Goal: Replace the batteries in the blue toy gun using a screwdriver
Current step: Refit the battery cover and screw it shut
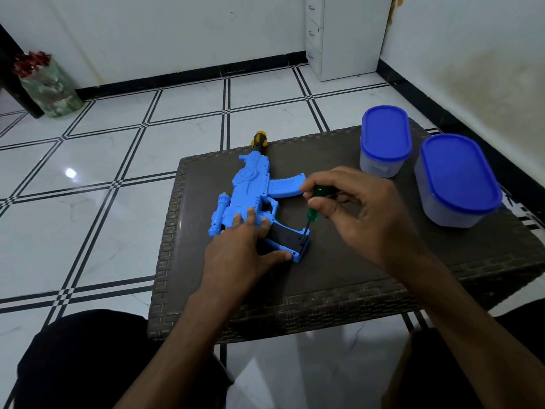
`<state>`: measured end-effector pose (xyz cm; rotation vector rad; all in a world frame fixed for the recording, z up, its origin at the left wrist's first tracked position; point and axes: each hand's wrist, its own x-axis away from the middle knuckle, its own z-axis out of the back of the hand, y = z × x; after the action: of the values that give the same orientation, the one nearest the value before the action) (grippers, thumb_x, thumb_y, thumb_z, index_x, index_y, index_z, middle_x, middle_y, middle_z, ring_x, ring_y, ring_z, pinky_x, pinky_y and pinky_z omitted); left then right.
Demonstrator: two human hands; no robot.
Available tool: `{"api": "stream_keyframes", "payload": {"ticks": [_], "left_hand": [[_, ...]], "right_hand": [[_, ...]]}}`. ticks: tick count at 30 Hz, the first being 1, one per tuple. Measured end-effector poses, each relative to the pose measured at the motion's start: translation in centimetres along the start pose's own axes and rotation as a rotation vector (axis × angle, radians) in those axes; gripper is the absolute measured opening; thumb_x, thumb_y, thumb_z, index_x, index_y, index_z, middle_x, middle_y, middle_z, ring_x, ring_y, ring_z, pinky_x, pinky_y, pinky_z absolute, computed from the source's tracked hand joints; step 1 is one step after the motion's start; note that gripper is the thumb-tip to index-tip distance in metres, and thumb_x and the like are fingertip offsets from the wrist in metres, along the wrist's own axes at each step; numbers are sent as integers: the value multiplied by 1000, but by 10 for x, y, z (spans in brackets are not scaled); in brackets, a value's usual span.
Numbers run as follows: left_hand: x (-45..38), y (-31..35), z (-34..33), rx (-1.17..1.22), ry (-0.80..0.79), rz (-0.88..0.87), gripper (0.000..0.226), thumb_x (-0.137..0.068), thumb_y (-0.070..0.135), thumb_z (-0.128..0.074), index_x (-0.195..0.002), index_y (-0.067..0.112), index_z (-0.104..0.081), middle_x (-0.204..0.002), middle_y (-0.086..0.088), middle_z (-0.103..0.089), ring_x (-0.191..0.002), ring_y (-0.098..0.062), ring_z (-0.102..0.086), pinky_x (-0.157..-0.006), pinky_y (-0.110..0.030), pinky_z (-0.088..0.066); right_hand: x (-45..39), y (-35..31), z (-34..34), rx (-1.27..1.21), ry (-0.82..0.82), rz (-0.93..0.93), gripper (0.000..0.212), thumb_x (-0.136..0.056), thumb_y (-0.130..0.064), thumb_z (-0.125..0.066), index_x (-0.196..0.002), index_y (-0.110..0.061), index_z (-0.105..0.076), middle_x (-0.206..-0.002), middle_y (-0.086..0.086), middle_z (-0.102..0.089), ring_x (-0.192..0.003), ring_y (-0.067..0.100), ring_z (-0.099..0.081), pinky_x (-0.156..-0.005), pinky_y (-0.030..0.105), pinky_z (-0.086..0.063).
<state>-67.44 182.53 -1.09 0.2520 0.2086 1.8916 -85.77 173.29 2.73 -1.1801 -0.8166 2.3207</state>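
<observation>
We are pressing the toy gun point(250, 187) flat with our left hand point(239, 246) spread, right hand point(354, 208) pinching the screwdriver point(312, 211); we should be keeping it upright, seated firmly.

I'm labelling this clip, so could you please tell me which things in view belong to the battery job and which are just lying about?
In use:
blue toy gun, steadied by the left hand
green screwdriver, held by the right hand

Lying about:
two blue-lidded containers
wrapped bouquet
white drawer cabinet

Toy gun point(250, 184) on table point(339, 261) left – 2 tubs point(386, 143) far right.
</observation>
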Motion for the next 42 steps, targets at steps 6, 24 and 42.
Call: {"api": "stream_keyframes", "payload": {"ticks": [6,24,42], "left_hand": [[5,-12,-12,22,55,-41,63,-90,26,-63,-146,42,-37,-161,12,-18,-149,-14,-18,-112,-43,-36],[3,-16,-12,110,91,-71,69,-85,0,-51,-143,38,-44,-159,11,-25,-147,-11,-21,-116,-40,-31],[12,0,-17,175,233,2,45,-90,40,-62,-134,31,-58,-153,6,-40,-144,-16,-31,-113,-36,-31]], "right_hand": [[8,14,13,62,272,-111,18,-91,-24,-63,-108,-17,-64,-103,-1,-67,-96,10,-67,-79,25,-59],[46,74,-10,508,4,-465,13,-87,-9,-69,-97,-15,-70,-104,-2,-55,-95,12,-55,-81,28,-53],[44,73,-6,572,-57,-486,15,-87,-15,-71,-101,-20,-68,-109,-3,-53,-103,10,-51,-82,20,-42]]}}
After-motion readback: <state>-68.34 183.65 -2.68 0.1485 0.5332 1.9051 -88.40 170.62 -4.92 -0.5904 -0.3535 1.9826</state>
